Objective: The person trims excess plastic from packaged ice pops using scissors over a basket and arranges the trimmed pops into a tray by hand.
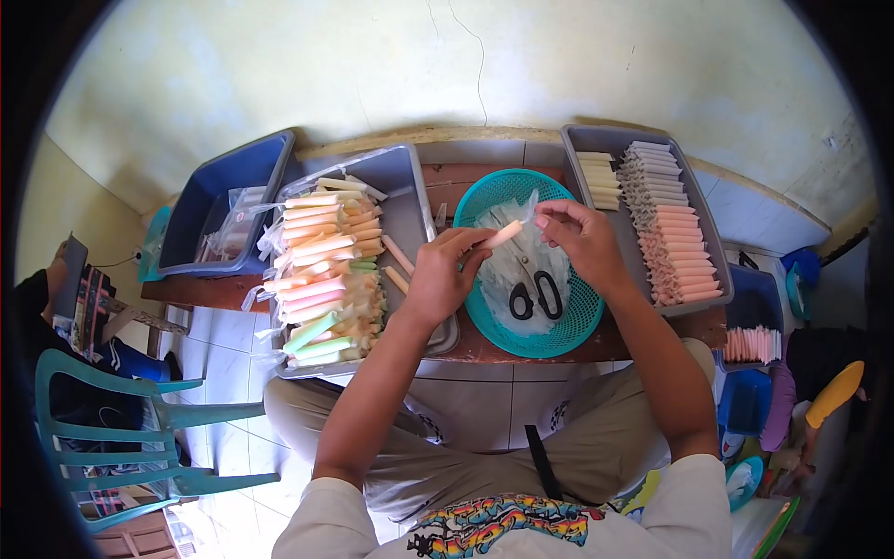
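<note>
Over a turquoise mesh basket (585,321), my left hand (445,272) grips a pale orange ice pop (503,235) in a clear plastic sleeve. The sleeve's loose, empty end points up and to the right, and there my right hand (585,240) has its fingertips pinched together on the plastic. Inside the basket, scissors with black handles (549,294) lie on a heap of clear plastic scraps (498,303). Left of my left hand, a grey tray holds a big pile of sleeved ice pops (321,270) in orange, pink, green and cream.
A grey tray (712,296) on the right holds neat rows of pink, grey and cream sticks. A dark blue bin (200,263) stands far left. Below are a green plastic chair (168,415) and another person's yellow sleeve (835,391). A wall rises behind the low wooden bench.
</note>
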Demonstrator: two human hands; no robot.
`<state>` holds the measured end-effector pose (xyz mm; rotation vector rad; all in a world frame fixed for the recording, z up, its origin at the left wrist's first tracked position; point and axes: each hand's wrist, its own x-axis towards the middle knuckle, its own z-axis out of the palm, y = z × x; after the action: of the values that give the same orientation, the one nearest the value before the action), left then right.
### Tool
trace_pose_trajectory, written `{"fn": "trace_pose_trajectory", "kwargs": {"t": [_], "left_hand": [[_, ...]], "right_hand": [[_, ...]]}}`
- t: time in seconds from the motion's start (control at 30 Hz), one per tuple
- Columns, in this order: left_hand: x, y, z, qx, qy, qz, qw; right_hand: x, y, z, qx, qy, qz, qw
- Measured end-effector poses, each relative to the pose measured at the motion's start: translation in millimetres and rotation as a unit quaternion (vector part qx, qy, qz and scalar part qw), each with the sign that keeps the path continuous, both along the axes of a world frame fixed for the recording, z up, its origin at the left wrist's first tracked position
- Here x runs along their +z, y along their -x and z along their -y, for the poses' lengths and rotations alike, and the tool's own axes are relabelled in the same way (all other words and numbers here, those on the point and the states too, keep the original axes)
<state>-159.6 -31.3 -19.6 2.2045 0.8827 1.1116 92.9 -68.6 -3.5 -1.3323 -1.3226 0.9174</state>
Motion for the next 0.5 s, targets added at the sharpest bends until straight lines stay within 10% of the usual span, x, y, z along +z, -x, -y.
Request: {"fn": "trace_pose_trajectory", "kwargs": {"t": [0.5], "left_hand": [[-4, 0, -2, 0.017, -0.007, 0.001, 1.000]], "right_hand": [[-50, 23, 37, 0.065, 0.067, 0.419, 0.903]]}}
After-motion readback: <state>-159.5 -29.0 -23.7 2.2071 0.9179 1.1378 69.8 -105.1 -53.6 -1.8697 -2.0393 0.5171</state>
